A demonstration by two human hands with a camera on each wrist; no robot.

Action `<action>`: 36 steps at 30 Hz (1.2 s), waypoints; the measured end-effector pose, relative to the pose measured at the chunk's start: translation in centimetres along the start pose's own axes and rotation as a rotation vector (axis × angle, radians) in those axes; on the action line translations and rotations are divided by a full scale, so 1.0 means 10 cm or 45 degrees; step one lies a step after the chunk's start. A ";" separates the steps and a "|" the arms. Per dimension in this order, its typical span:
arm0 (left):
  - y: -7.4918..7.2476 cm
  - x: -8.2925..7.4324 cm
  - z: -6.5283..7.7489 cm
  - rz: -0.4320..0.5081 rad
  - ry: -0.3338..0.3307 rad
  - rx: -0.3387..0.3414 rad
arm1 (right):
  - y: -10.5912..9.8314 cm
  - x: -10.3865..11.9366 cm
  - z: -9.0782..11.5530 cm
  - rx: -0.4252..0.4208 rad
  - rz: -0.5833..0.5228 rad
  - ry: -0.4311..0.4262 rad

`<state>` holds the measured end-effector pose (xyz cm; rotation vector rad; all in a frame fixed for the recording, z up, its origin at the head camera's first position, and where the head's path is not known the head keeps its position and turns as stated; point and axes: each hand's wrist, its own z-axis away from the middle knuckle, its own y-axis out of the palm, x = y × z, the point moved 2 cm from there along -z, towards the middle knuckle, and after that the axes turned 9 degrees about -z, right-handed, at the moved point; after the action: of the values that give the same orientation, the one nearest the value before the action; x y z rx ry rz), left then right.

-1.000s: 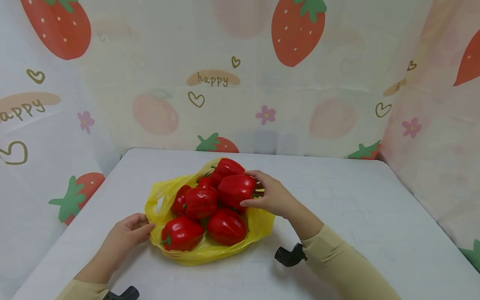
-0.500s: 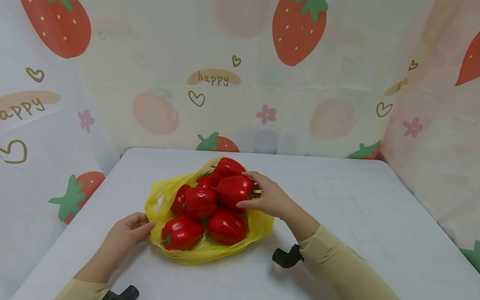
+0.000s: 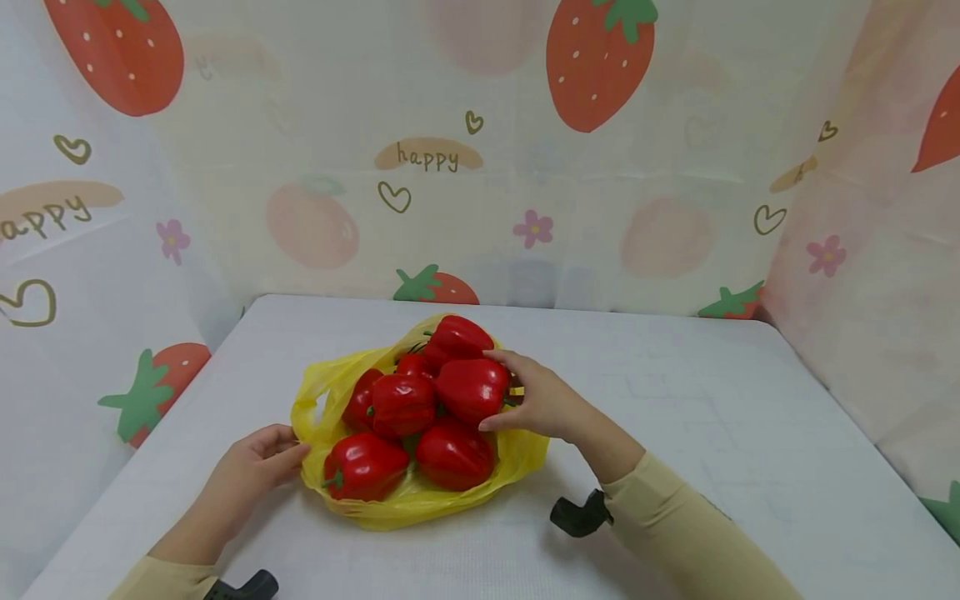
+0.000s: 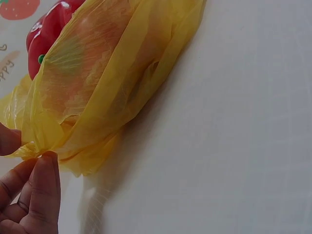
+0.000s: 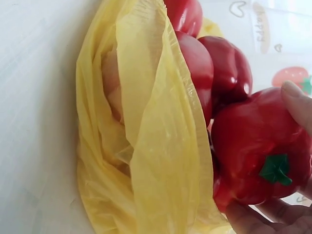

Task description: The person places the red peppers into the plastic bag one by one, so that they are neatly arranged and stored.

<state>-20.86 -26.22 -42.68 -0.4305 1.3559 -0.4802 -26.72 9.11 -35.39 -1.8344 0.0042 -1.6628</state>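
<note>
A yellow plastic bag (image 3: 375, 517) lies opened on the table, with several shiny red bell peppers inside, among them a front-left pepper (image 3: 364, 467) and a middle pepper (image 3: 403, 405). My left hand (image 3: 251, 467) pinches the bag's left edge between thumb and fingers; the left wrist view shows the gathered plastic (image 4: 41, 139) at the fingertips. On the right side of the pile, my right hand (image 3: 542, 398) grips a red bell pepper (image 3: 471, 390), thumb and fingers on opposite sides. Its green stem (image 5: 276, 169) faces the palm, and other peppers sit close against it.
The white table (image 3: 697, 467) extends around the bag. Behind it hangs a backdrop cloth (image 3: 600, 192) printed with strawberries and hearts. Black wrist mounts, one on the right (image 3: 581, 513) and one on the left (image 3: 253, 587), stick out by the sleeves.
My right hand and the bell pepper it grips have sunk slightly toward the near side of the pile. The left hand and the bag look the same.
</note>
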 end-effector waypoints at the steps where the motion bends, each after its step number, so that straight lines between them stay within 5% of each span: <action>1: 0.00 0.00 0.00 0.001 0.000 -0.001 | 0.00 0.00 0.01 0.007 -0.001 -0.001; 36: 0.00 -0.04 0.02 0.005 -0.001 0.003 | -0.09 -0.05 0.02 0.042 -0.006 -0.057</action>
<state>-20.67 -26.06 -42.32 -0.4263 1.3554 -0.4784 -27.06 10.13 -35.40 -1.8483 -0.0464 -1.6153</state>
